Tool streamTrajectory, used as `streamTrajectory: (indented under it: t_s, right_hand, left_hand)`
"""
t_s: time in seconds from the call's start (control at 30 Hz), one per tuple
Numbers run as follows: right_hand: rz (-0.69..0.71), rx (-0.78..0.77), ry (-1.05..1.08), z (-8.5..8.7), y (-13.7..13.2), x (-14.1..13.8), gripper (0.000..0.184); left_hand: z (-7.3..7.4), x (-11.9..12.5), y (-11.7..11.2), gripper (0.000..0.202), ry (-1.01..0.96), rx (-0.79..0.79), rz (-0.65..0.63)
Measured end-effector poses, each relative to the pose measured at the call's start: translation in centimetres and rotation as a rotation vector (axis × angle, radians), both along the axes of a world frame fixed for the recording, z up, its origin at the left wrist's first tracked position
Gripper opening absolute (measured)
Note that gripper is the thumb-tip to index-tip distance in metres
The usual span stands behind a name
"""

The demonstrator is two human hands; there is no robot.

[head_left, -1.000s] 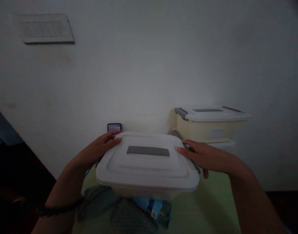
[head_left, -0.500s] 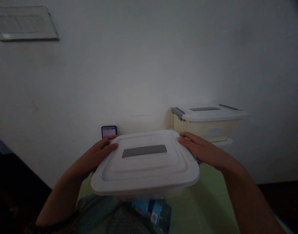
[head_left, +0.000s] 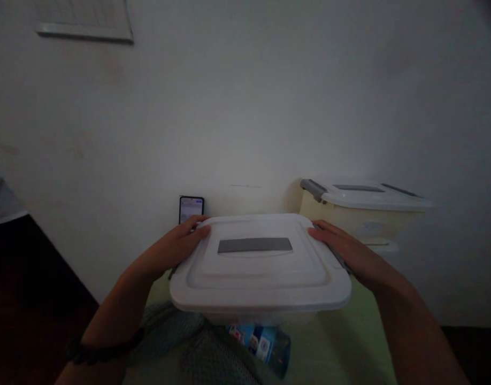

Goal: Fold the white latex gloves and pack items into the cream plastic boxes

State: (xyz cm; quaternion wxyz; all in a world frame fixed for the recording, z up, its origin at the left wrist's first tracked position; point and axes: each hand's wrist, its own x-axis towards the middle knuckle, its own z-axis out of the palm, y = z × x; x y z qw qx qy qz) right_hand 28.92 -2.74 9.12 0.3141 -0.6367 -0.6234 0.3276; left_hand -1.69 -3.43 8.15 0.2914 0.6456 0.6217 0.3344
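Observation:
Between my hands is a white plastic storage box [head_left: 261,278] with a lid and a grey handle set into its top. My left hand [head_left: 183,240] grips its left side, thumb on the lid's edge and the other fingers mostly hidden. On the opposite side my right hand [head_left: 342,243] grips in the same way, thumb on the rim by a grey latch. Below the box's near edge lies a plastic bottle [head_left: 265,342] with a blue label, beside a dark grey-green knitted cloth [head_left: 205,347].
A phone [head_left: 191,207] with its screen lit stands against the wall behind the box. To the right, a cream box [head_left: 361,214] with a white lid and grey latches stands by the wall. The green surface [head_left: 342,331] lies underneath. A white panel [head_left: 85,21] hangs upper left.
The view has shifted, so the wall, phone and cream box sit further right. Both hands keep hold of the storage box, which appears a little more level.

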Motion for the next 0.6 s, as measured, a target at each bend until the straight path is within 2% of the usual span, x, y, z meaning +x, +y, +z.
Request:
streamTrajectory:
  t_s: [0.2,0.4,0.6]
  right_hand:
    - [0.109,-0.047,-0.036,-0.1,0.4,-0.1,0.05]
    - [0.035,-0.009,-0.144,-0.9,0.9,0.5,0.056]
    - [0.075,0.017,-0.17,-1.2,1.0,0.8,0.055]
  left_hand:
    - [0.3,0.3,-0.3,0.056,0.011,-0.02,0.034]
    - [0.5,0.5,-0.3,0.065,0.095,-0.047,0.018]
    - [0.2,0.3,-0.1,0.066,0.125,-0.039,0.0]
